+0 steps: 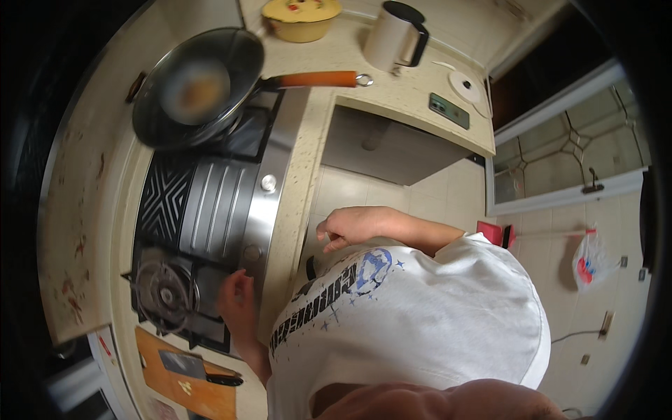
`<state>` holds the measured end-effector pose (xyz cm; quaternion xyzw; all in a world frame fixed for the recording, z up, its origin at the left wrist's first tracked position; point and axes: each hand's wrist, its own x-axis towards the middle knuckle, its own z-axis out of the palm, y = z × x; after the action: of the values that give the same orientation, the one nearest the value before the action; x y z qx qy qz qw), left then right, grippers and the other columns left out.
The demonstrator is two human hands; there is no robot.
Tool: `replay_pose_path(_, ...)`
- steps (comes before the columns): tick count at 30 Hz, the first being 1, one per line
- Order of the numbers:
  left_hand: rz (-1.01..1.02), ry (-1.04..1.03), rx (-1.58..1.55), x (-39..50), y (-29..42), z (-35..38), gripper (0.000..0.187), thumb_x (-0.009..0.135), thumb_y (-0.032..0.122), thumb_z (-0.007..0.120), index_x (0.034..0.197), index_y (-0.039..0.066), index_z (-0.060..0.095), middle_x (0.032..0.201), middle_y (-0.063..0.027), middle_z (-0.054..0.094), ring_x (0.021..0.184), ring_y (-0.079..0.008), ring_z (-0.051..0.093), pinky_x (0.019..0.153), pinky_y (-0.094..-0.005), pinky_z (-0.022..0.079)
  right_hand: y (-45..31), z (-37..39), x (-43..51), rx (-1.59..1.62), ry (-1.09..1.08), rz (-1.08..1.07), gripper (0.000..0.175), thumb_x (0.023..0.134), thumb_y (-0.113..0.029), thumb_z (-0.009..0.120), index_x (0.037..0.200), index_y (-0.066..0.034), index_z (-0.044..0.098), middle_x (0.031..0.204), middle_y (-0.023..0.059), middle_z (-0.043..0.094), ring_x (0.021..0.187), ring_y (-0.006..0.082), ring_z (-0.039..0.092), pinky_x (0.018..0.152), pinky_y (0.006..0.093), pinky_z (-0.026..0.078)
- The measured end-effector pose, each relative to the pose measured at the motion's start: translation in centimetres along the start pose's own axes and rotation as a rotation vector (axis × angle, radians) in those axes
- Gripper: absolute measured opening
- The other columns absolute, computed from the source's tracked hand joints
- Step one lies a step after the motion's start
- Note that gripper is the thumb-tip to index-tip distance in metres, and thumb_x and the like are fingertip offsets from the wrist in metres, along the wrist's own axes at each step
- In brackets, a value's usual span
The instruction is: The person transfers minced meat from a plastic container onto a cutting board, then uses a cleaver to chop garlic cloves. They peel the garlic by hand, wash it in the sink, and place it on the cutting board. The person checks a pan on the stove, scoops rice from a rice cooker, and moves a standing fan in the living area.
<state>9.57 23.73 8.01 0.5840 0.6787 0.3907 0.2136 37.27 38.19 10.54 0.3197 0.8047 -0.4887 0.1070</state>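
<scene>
My left hand (239,302) is blurred, over the front edge of the gas hob (218,207), close to a control knob (253,253). Its fingers are bent with a gap by the thumb; nothing shows in it, and touch on the knob cannot be told. My right hand (346,227) hangs before the white T-shirt, loosely curled and holding nothing. On the far burner sits a dark wok (157,118) with an orange handle (320,79); pale and brown blurred contents (198,93) show inside. The nearer burner (168,294) carries only its pan support.
On a wooden cutting board (157,375) lie a cleaver (184,365) and pale chopped bits (185,387). The other counter (315,55) holds a yellow lidded pot (302,23), a jug-shaped appliance (391,42), a white lid (463,86) and a phone (449,111). A glazed door (567,142) stands right.
</scene>
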Motion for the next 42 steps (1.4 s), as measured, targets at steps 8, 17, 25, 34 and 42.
replay_pose_path(8, 0.019, -0.219, -0.017, 3.8, 6.5, 6.9, 0.016, 0.081, 0.004, 0.064, 0.096, 0.001, 0.063, 0.079, -0.0105, 0.063, 0.068, -0.0208, 0.059, 0.064, -0.0294, 0.047, 7.2, -2.4, -6.0, 0.072, 0.171, -0.028, 0.044, 0.085, -0.036, 0.063, 0.112, -0.0022, 0.057, 0.083, 0.0119, 0.065, 0.077, 0.0271, 0.061, 0.069, 0.0360, 0.047)
replay_pose_path(17, 0.053, -0.391, -0.048, 8.4, 17.1, 19.1, 0.017, 0.081, 0.000, 0.065, 0.098, -0.002, 0.062, 0.077, -0.0110, 0.061, 0.066, -0.0145, 0.055, 0.061, -0.0260, 0.046, 19.3, -8.6, -16.8, 0.187, 0.437, 0.067, 0.042, 0.082, -0.032, 0.064, 0.108, 0.0012, 0.059, 0.078, 0.0117, 0.065, 0.072, 0.0258, 0.061, 0.066, 0.0346, 0.048)
replay_pose_path(25, -0.037, -0.352, 0.019, 8.5, 21.3, 25.7, 0.016, 0.080, 0.001, 0.066, 0.095, -0.003, 0.063, 0.077, -0.0131, 0.061, 0.064, -0.0174, 0.057, 0.061, -0.0282, 0.048, 28.1, -15.7, -21.0, 0.138, 0.555, 0.029, 0.034, 0.082, -0.029, 0.065, 0.101, -0.0012, 0.061, 0.074, 0.0110, 0.063, 0.067, 0.0239, 0.059, 0.062, 0.0355, 0.046)
replay_pose_path(34, -0.089, -0.270, 0.083, 7.2, 22.7, 26.2, 0.015, 0.079, 0.001, 0.067, 0.093, -0.002, 0.064, 0.076, -0.0131, 0.062, 0.062, -0.0181, 0.057, 0.058, -0.0286, 0.047, 32.1, -22.7, -21.8, 0.097, 0.691, 0.006, 0.030, 0.081, -0.023, 0.065, 0.102, -0.0014, 0.061, 0.075, 0.0068, 0.062, 0.070, 0.0193, 0.057, 0.065, 0.0309, 0.046)
replay_pose_path(42, -0.143, -0.196, 0.143, 5.8, 23.3, 25.9, 0.015, 0.078, 0.003, 0.068, 0.093, -0.001, 0.064, 0.074, -0.0133, 0.062, 0.060, -0.0206, 0.059, 0.057, -0.0298, 0.047, 34.2, -29.0, -14.9, 0.162, 1.212, -0.262, 0.040, 0.078, -0.025, 0.071, 0.107, -0.0002, 0.059, 0.085, 0.0085, 0.062, 0.080, 0.0190, 0.058, 0.075, 0.0307, 0.047)
